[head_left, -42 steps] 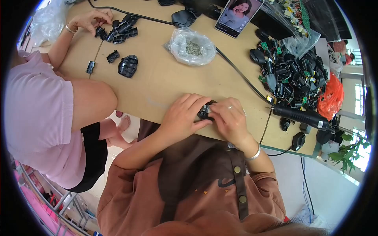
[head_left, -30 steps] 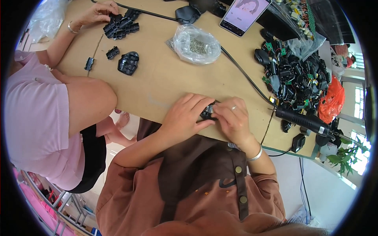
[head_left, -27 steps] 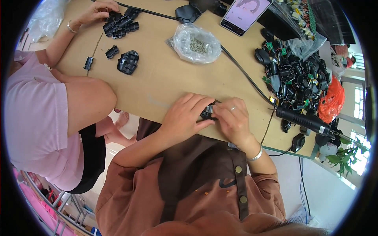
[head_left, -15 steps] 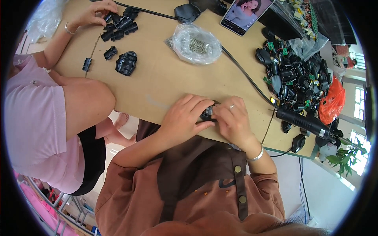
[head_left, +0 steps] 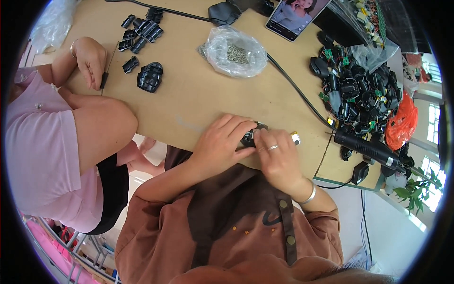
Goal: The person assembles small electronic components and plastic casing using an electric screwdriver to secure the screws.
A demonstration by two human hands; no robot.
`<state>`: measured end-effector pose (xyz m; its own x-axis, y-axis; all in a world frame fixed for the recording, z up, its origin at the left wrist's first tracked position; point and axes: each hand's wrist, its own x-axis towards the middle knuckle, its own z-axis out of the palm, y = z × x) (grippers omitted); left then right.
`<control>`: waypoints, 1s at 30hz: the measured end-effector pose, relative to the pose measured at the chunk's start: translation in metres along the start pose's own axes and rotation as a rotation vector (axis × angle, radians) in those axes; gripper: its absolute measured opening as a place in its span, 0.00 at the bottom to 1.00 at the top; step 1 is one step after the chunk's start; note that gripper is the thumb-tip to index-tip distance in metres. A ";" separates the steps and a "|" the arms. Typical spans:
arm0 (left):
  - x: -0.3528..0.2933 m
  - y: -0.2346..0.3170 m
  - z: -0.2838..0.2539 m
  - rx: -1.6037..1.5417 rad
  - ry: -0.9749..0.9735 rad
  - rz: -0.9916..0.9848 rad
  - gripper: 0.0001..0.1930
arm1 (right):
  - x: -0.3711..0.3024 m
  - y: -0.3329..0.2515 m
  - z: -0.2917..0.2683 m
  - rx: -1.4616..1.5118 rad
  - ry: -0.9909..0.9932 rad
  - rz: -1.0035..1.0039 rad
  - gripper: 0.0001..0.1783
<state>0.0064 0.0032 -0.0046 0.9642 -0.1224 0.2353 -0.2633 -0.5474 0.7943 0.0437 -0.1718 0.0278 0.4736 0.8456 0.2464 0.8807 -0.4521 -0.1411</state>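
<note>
At the table's near edge, my left hand (head_left: 221,141) is closed around the side of a small black plastic housing (head_left: 248,137). The fingers of my right hand (head_left: 278,156) are bent and press on the housing's right side, a ring on one of them. Much of the housing is hidden under my fingers, so its inside shows only in part. Beyond my right fingertips a small silver and yellow piece, like a battery cell (head_left: 295,137), sticks out; whether it is joined to the housing I cannot tell.
A clear bag of small screws (head_left: 236,53) lies ahead. To the right are a heap of black housings with circuit boards (head_left: 352,90), a black electric screwdriver (head_left: 366,147) and a phone (head_left: 295,19). On the left, a co-worker's hand (head_left: 91,61) is near several black parts (head_left: 144,31).
My right hand has turned and shifted slightly down, and the silver and yellow piece now shows beside it. The co-worker's hand has moved from the black parts toward a single part nearer them.
</note>
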 end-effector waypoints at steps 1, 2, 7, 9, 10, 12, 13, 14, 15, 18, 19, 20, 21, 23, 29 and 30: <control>0.000 0.000 0.000 0.010 0.015 0.016 0.24 | 0.000 -0.002 0.000 0.000 0.003 0.005 0.19; 0.000 0.001 0.000 0.022 0.031 0.033 0.24 | 0.002 -0.004 -0.001 0.006 -0.001 0.014 0.19; -0.003 0.004 0.001 0.054 0.013 -0.006 0.27 | 0.015 0.003 -0.019 0.079 -0.156 0.025 0.15; -0.011 0.004 -0.005 0.070 0.016 -0.025 0.30 | 0.016 0.001 -0.025 0.090 -0.116 0.034 0.15; -0.014 0.006 -0.008 0.031 0.079 -0.046 0.31 | 0.015 0.004 -0.032 0.172 -0.039 0.088 0.15; -0.021 -0.003 -0.021 0.106 0.182 -0.134 0.30 | 0.001 0.006 -0.036 0.310 0.158 0.232 0.19; -0.023 -0.013 -0.035 0.244 0.316 -0.162 0.28 | -0.008 0.007 -0.035 0.313 0.171 0.207 0.19; -0.022 -0.023 -0.050 0.379 0.450 -0.189 0.26 | -0.016 0.010 -0.034 0.397 0.214 0.272 0.19; -0.019 -0.031 -0.062 0.437 0.529 -0.231 0.25 | -0.021 0.012 -0.034 0.472 0.256 0.347 0.19; 0.000 -0.057 -0.076 0.591 0.632 -0.286 0.25 | -0.030 0.014 -0.024 0.541 0.194 0.383 0.19; 0.008 -0.065 -0.078 0.675 0.644 -0.300 0.26 | -0.029 0.013 -0.022 0.539 0.197 0.374 0.19; 0.018 -0.070 -0.082 0.675 0.652 -0.296 0.26 | -0.027 0.011 -0.020 0.529 0.202 0.323 0.18; 0.028 -0.074 -0.085 0.675 0.660 -0.426 0.23 | -0.024 0.009 -0.020 0.518 0.204 0.271 0.18; 0.046 -0.081 -0.092 0.661 0.671 -0.550 0.21 | -0.019 0.006 -0.020 0.518 0.214 0.260 0.18; 0.067 -0.089 -0.104 0.728 0.477 -0.589 0.09 | -0.014 0.015 -0.025 0.579 0.312 0.365 0.15; 0.069 -0.090 -0.105 0.721 0.512 -0.539 0.10 | -0.013 0.020 -0.025 0.555 0.337 0.367 0.13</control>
<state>0.0932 0.1313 -0.0011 0.7750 0.5603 0.2923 0.4434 -0.8117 0.3802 0.0548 -0.1993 0.0461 0.7920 0.4945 0.3581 0.5742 -0.4038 -0.7122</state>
